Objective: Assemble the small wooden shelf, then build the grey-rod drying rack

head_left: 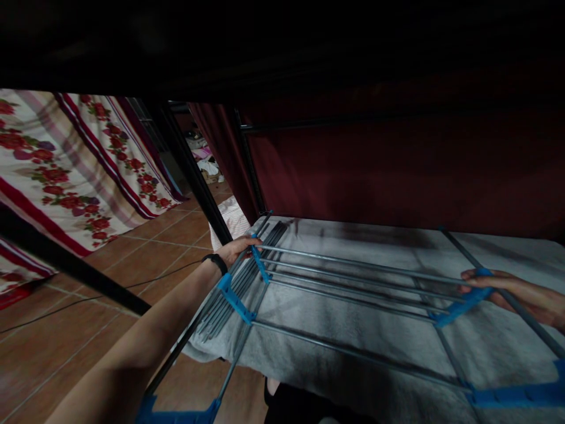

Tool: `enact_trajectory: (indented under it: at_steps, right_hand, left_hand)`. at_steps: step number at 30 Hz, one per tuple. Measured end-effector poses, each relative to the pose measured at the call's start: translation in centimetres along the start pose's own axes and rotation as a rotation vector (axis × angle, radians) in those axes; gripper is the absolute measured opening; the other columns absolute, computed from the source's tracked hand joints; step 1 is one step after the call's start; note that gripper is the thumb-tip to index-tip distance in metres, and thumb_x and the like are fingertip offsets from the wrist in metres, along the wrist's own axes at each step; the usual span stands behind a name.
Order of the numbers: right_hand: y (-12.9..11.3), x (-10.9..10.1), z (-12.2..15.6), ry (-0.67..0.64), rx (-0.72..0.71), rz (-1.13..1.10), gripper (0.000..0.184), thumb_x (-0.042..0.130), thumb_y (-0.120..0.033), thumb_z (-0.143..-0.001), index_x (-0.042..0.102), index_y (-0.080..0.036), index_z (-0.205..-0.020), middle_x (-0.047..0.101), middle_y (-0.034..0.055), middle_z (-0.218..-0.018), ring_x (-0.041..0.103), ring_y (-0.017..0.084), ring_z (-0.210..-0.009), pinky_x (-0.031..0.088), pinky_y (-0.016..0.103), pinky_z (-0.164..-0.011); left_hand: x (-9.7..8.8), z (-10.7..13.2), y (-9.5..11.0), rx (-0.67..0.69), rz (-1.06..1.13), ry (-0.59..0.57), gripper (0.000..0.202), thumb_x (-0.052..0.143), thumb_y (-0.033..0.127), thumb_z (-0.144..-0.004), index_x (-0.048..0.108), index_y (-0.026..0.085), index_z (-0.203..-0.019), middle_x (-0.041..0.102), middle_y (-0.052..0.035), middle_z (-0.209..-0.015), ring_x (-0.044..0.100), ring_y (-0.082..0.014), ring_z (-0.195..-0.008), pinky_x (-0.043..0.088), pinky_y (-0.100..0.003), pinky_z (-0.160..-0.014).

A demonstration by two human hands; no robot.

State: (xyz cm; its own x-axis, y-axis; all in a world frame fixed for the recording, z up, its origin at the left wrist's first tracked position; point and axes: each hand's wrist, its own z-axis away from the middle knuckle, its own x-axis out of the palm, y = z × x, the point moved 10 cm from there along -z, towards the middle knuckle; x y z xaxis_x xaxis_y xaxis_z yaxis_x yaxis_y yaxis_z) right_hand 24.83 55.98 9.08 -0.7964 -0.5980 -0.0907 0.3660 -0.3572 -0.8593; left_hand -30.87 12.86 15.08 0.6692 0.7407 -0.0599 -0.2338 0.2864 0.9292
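A rack of grey metal rods joined by blue plastic connectors lies over a grey cloth shelf. My left hand, with a black band on the wrist, is closed round the left end of the rack by a blue connector. My right hand grips the right end at another blue connector. A bundle of loose grey rods lies along the left edge under my left forearm.
Dark red fabric hangs behind the shelf. Black frame poles stand at the left. A floral sheet hangs over a brown tiled floor. More blue connectors sit at the bottom corners.
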Motion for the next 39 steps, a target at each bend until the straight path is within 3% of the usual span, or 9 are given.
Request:
enact_trajectory:
  at_steps: [6, 11, 35, 39]
  right_hand:
    - [-0.8, 0.6, 1.0, 0.056, -0.098, 0.018, 0.023, 0.075, -0.025, -0.062, 0.068, -0.027, -0.084, 0.074, 0.0115, -0.084, 0.074, 0.026, -0.088, 0.061, 0.024, -0.074]
    - [-0.9, 0.7, 1.2, 0.102, -0.150, 0.048, 0.023, 0.074, -0.027, -0.062, 0.067, -0.027, -0.084, 0.072, 0.0110, -0.081, 0.073, 0.025, -0.085, 0.061, 0.025, -0.072]
    - [-0.6, 0.5, 1.0, 0.138, -0.164, 0.025, 0.020, 0.070, -0.028, -0.063, 0.065, -0.028, -0.082, 0.070, 0.0116, -0.079, 0.073, 0.028, -0.084, 0.062, 0.029, -0.072]
    - [-0.9, 0.4, 1.3, 0.157, -0.184, 0.003, 0.015, 0.068, -0.024, -0.064, 0.065, -0.028, -0.078, 0.071, 0.0102, -0.081, 0.073, 0.026, -0.082, 0.062, 0.025, -0.068]
  left_hand:
    - [1.2, -0.2, -0.2, 0.003, 0.076, -0.103, 0.019, 0.078, 0.009, -0.066, 0.062, 0.014, -0.076, 0.068, -0.0025, -0.064, 0.065, -0.0124, -0.055, 0.050, -0.019, -0.052]
    - [1.8, -0.2, -0.2, 0.018, 0.145, -0.123, 0.015, 0.070, 0.003, -0.069, 0.059, 0.014, -0.071, 0.063, -0.0013, -0.059, 0.062, -0.0105, -0.051, 0.052, -0.018, -0.054]
    - [2.6, 0.5, 0.0, -0.009, 0.179, -0.087, 0.021, 0.063, -0.003, -0.066, 0.059, 0.014, -0.078, 0.059, 0.0015, -0.058, 0.060, -0.0106, -0.049, 0.052, -0.018, -0.051]
    - [3.1, 0.9, -0.1, -0.021, 0.191, -0.091, 0.018, 0.067, 0.001, -0.072, 0.058, 0.015, -0.080, 0.061, 0.0015, -0.060, 0.062, -0.0116, -0.051, 0.054, -0.020, -0.054]
